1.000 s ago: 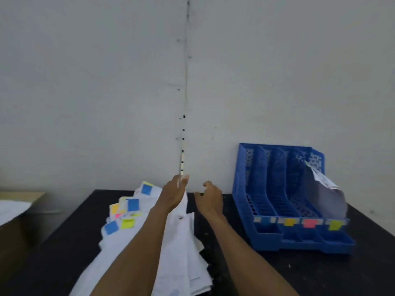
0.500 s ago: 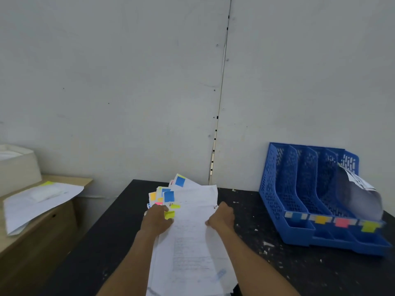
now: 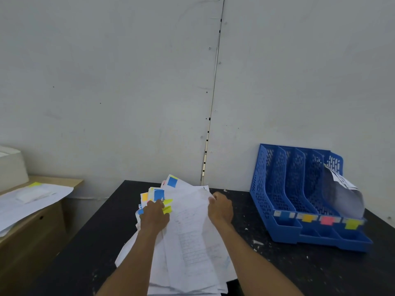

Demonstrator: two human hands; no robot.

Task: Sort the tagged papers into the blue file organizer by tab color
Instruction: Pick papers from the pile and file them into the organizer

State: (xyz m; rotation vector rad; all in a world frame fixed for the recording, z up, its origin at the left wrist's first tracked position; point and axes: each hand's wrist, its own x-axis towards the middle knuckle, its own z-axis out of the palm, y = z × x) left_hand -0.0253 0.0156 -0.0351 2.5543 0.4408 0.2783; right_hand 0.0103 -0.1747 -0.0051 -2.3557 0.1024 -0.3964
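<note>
A loose stack of white tagged papers (image 3: 190, 231) lies on the black table (image 3: 277, 270), with blue, orange and yellow tabs fanned out at its far left corner. My left hand (image 3: 155, 216) rests on the tabbed left edge of the stack. My right hand (image 3: 221, 208) grips the top sheet at its far right edge. The blue file organizer (image 3: 284, 201) stands at the right against the wall, its slots labelled blue, orange, pink and yellow. One curled sheet (image 3: 346, 195) sits in the rightmost slot.
A wooden cabinet (image 3: 32, 231) at the left carries a white sheet with a yellow tab (image 3: 35, 184) and a white box. A grey wall stands right behind the table. Small white scraps dot the tabletop near the organizer.
The view has swung left and down. Both hands came down from above the stack onto the papers; my right hand has closed on the top sheet's edge.
</note>
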